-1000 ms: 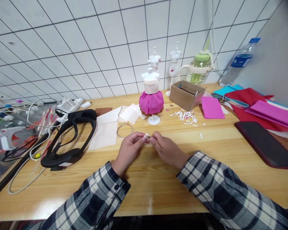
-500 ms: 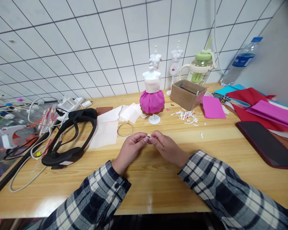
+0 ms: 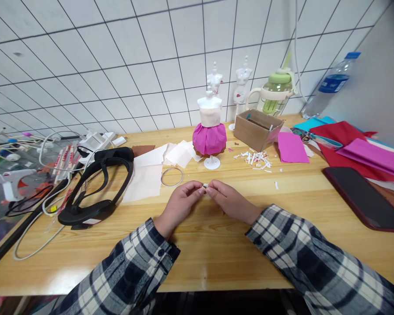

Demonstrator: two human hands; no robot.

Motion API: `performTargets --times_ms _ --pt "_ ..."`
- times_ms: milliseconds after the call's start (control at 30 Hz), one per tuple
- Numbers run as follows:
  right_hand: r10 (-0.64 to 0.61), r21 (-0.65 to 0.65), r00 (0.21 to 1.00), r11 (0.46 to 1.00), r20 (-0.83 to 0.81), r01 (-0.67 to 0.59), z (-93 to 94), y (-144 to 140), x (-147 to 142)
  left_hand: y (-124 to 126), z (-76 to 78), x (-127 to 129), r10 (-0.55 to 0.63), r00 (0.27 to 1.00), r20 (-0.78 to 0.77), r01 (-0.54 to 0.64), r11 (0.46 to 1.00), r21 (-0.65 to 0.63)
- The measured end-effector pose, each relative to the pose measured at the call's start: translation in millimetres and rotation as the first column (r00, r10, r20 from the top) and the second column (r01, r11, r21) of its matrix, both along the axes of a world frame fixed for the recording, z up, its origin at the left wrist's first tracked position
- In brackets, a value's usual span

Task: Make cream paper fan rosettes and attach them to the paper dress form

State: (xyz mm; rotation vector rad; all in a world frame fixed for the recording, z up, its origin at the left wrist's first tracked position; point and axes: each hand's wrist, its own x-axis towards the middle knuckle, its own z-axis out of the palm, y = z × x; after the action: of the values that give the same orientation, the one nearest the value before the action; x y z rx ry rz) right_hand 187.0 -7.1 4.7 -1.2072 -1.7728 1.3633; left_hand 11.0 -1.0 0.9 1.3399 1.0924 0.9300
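Note:
My left hand (image 3: 180,204) and my right hand (image 3: 231,202) meet fingertip to fingertip low over the wooden table (image 3: 197,258), both pinching one small white paper piece (image 3: 205,187). Plaid sleeves cover both forearms. Just beyond the hands lies a thin metal ring (image 3: 172,176) beside pale paper sheets (image 3: 147,175). Behind them a small white mannequin with a magenta paper skirt (image 3: 209,131) stands upright on its round base.
A black headset (image 3: 95,188) with cables lies at the left, a glue gun (image 3: 9,181) beyond it. A cardboard box (image 3: 256,127), white paper shreds (image 3: 254,158), pink paper (image 3: 290,148), red and magenta sheets (image 3: 354,144), a dark phone (image 3: 364,197), a green cup (image 3: 276,92) and a water bottle (image 3: 328,83) sit at the right.
The hands stay together on the small white piece, with only slight finger movement. The view has shifted a little.

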Motion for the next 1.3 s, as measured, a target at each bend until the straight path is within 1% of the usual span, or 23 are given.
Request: performTargets --times_ms 333,567,700,733,800,867,900,967,1033,1100,1133,1167,1200,1233,1267,1300 --pt "-0.005 -0.033 1.0 0.999 -0.004 0.005 -1.0 1 -1 -1 0.9 0 -0.014 1.0 0.021 0.015 0.999 -0.034" --pt "-0.035 0.0 0.999 0.999 -0.007 0.035 -4.6 0 -4 -2 2.2 1 -0.002 0.999 0.035 0.004 0.998 -0.055" --pt "-0.044 -0.059 0.999 0.997 -0.021 0.042 -11.7 3 -6 -1 2.3 1 0.005 1.0 0.001 -0.005 0.999 -0.043" --pt "-0.045 -0.041 0.999 0.998 -0.013 0.045 -13.0 4 -5 -1 2.0 1 0.015 1.0 -0.008 -0.015 0.999 -0.039" --pt "-0.088 0.092 0.995 0.992 0.037 0.085 -14.1 8 0 0 1.1 0 0.048 0.999 -0.01 -0.048 0.998 -0.035" --pt "-0.192 0.267 0.974 0.951 0.118 0.155 -13.4 12 8 1 -0.4 0 0.078 0.997 0.017 -0.077 0.996 -0.041" --pt "-0.247 0.316 0.955 0.931 0.167 0.186 -12.7 14 14 1 -1.2 0 0.083 0.996 0.034 -0.082 0.996 -0.046" --pt "-0.317 0.362 0.888 0.913 0.334 0.19 -11.8 20 26 1 -2.5 0 0.085 0.994 0.062 -0.082 0.995 -0.053" --pt "-0.361 0.401 0.787 0.902 0.5 0.16 -11.9 25 37 1 -2.9 0 0.086 0.994 0.074 -0.082 0.995 -0.057" --pt "-0.416 0.47 0.704 0.873 0.576 0.131 -12.5 29 44 1 -2.3 0 0.088 0.993 0.081 -0.083 0.995 -0.06" --pt "-0.461 0.525 0.681 0.841 0.57 0.129 -12.4 29 46 0 -1.8 0 0.084 0.993 0.086 -0.079 0.995 -0.063" --pt "-0.504 0.584 0.678 0.801 0.535 0.134 -11.7 29 45 0 -1.3 1 0.074 0.993 0.088 -0.068 0.995 -0.068" --pt "-0.531 0.634 0.7 0.76 0.478 0.144 -10.6 28 43 0 -1.1 1 0.062 0.994 0.087 -0.055 0.996 -0.076" --pt "-0.531 0.663 0.746 0.731 0.403 0.163 -9.0 26 40 0 -1.0 1 0.047 0.995 0.085 -0.039 0.996 -0.085" --pt "-0.487 0.659 0.811 0.731 0.325 0.175 -7.1 24 36 0 -1.2 1 0.033 0.996 0.082 -0.025 0.995 -0.094" --pt "-0.413 0.625 0.876 0.76 0.249 0.181 -5.3 21 30 0 -1.7 1 0.019 0.997 0.08 -0.011 0.995 -0.101"
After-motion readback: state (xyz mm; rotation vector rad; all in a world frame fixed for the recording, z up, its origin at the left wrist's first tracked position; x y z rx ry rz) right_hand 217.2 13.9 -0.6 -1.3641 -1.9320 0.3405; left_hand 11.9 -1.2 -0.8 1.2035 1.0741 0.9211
